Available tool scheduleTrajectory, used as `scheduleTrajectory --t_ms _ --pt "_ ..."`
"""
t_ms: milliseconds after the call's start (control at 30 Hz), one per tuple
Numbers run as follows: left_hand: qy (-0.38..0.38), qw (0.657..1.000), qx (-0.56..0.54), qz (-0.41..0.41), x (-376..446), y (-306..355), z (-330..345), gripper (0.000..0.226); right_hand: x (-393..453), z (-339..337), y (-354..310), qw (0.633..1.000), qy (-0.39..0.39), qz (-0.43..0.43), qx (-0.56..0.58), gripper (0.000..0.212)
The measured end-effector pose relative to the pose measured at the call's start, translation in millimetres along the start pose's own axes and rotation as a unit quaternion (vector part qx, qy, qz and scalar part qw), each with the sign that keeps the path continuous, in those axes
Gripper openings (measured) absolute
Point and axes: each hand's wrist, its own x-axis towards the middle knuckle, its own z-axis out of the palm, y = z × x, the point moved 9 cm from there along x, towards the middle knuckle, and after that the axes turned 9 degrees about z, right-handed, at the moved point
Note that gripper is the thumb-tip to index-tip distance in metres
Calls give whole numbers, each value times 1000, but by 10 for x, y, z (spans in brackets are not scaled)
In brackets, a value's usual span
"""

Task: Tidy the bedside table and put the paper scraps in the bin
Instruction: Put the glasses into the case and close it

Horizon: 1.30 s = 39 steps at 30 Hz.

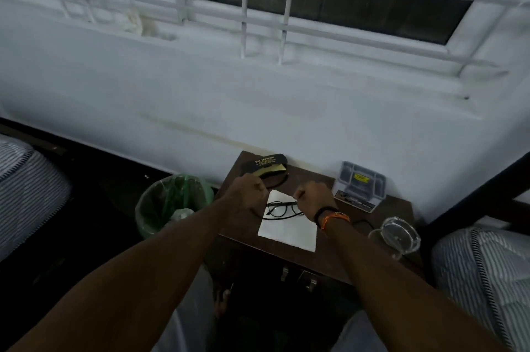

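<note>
Black-framed glasses lie on a white sheet of paper on the dark brown bedside table. My right hand, with bands at the wrist, is curled and pinches the right end of the glasses. My left hand is curled at the rim of the open black glasses case, which holds a yellow cloth. Left of the table, on the floor, stands a bin with a green liner and some pale paper inside.
A clear plastic box stands at the table's back right, and a clear glass dish at its right edge with a black cable beside it. Striped bedding lies to the left and striped bedding to the right. A white wall and barred window rise behind.
</note>
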Motion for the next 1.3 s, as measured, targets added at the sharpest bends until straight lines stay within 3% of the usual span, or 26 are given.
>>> scheduleTrajectory --t_ms 133,200,333,433,500,600,767,933,1100,1300 --pt "93 993 67 -38 227 -355 -70 15 259 252 52 999 -19 -9 -29 29" --pt "146 984 75 -63 306 -544 -135 26 364 369 41 997 -24 -34 -65 35" --pt "150 975 154 -57 546 -745 -205 53 498 588 58 989 -46 -56 -125 36" --pt "186 980 71 -29 622 -806 -272 37 532 699 77 987 -44 -72 -137 25" --pt "160 987 31 3 667 -817 -196 24 557 755 96 988 -40 -75 -132 21" --pt "135 990 7 33 703 -822 -41 16 612 755 128 994 -24 -65 -80 20" --pt "216 975 -24 49 718 -824 -5 19 765 550 126 997 35 -19 66 11" --pt "220 974 -39 48 811 -891 -53 22 971 338 56 980 76 -8 183 11" --pt "181 982 -9 49 968 -961 -28 32 1096 248 -72 971 116 -32 208 11" --pt "217 975 -27 50 1003 -1052 -102 58 1183 245 -182 964 132 -69 219 14"
